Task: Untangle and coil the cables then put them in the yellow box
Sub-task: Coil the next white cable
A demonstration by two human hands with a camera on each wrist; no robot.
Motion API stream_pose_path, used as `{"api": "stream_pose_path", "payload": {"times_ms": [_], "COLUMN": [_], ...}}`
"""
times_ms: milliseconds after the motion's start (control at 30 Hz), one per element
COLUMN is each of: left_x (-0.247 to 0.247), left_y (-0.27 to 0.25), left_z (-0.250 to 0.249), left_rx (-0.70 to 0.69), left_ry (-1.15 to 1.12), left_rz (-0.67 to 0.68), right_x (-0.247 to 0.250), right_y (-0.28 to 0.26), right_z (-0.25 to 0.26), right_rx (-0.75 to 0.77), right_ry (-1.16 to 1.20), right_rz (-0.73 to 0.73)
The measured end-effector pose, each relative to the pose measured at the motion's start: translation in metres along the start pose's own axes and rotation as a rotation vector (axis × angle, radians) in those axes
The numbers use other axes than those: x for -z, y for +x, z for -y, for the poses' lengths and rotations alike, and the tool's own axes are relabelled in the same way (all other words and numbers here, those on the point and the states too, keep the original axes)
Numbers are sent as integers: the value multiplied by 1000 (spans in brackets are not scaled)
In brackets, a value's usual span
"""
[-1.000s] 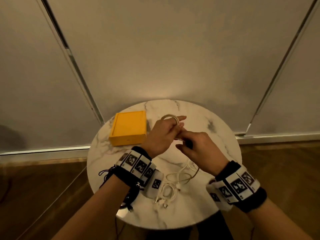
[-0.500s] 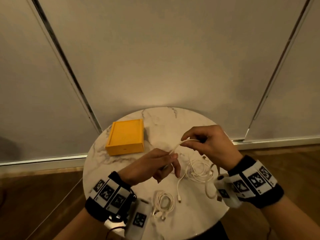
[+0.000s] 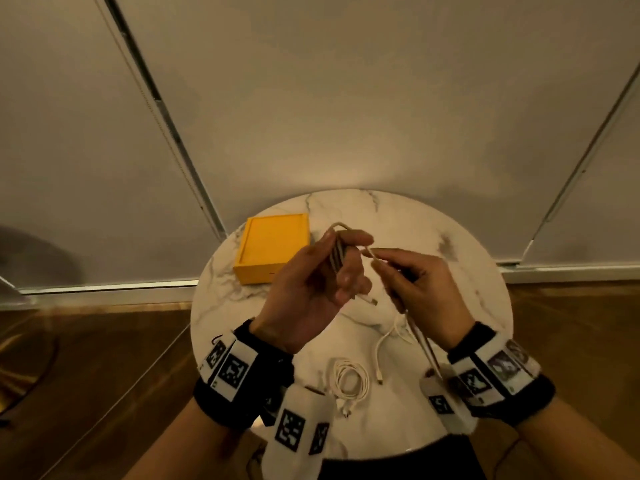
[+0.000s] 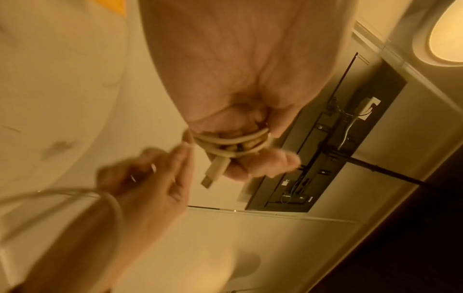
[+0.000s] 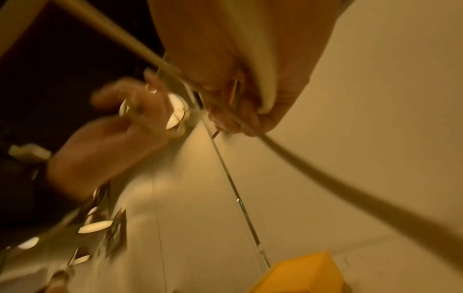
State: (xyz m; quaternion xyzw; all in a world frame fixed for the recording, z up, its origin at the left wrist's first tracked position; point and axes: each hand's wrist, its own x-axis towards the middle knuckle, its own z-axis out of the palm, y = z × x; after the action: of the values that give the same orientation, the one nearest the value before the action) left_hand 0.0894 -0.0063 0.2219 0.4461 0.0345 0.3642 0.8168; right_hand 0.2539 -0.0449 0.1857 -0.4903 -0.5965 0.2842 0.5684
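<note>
Head view: left hand point(image 3: 311, 285) grips coiled cable point(image 3: 337, 254), right hand point(image 3: 420, 289) pinches its tail, both beside box point(image 3: 272, 247).

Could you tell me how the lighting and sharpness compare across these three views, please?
Head view: dim and warm, fairly sharp, the wall seams bowed by the wide lens. Left wrist view: the wound cable is crisp, the right hand smeared. Right wrist view: the most motion blur, left hand and cable both soft.
</note>
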Motion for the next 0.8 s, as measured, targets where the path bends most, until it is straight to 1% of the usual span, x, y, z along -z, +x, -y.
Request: {"api": "stream_pose_path", "payload": {"times_ms": [100, 233, 300, 333, 367, 400, 433, 467, 500, 533, 600, 733, 767, 800], "left_x": [-7, -8, -4, 0, 4, 9, 14, 19, 23, 26, 30, 27, 26, 26], "left_y": [9, 16, 19, 22, 24, 24, 23, 20, 14, 8, -5, -17, -19, -20], "left_z": [0, -7, -10, -12, -12, -11, -8, -3, 1, 6, 15, 17, 15, 13], "left_rx": [-125, -165, -217, -263, -316, -360, -369, -328, -244, -155, -40, 180, 234, 295], "left_ry": [60, 72, 199, 359, 596, 879, 1152, 1387, 1557, 1662, 1764, 1981, 1988, 1958], "left_rz": [-54, -126, -179, -226, -279, -325, -316, -265, -195, -129, -11, 243, 310, 373], "right_x": [-21, -39, -40, -38, -35, -31, -26, -20, -13, -6, 6, 11, 11, 12], "right_y": [-11, -30, -36, -38, -38, -38, -36, -34, -33, -30, -31, -49, -54, -58], "right_z": [-13, -22, -22, -20, -16, -12, -7, -3, 0, 1, -2, -19, -22, -24], "right_rx": [19, -62, -72, -58, -33, 2, 42, 76, 104, 131, 200, 315, 327, 304], "right_ry": [-85, -98, -97, -106, -132, -168, -202, -225, -241, -266, -389, -703, -722, -690], "right_rz": [128, 301, 370, 394, 399, 380, 338, 291, 255, 233, 237, 387, 420, 447]}}
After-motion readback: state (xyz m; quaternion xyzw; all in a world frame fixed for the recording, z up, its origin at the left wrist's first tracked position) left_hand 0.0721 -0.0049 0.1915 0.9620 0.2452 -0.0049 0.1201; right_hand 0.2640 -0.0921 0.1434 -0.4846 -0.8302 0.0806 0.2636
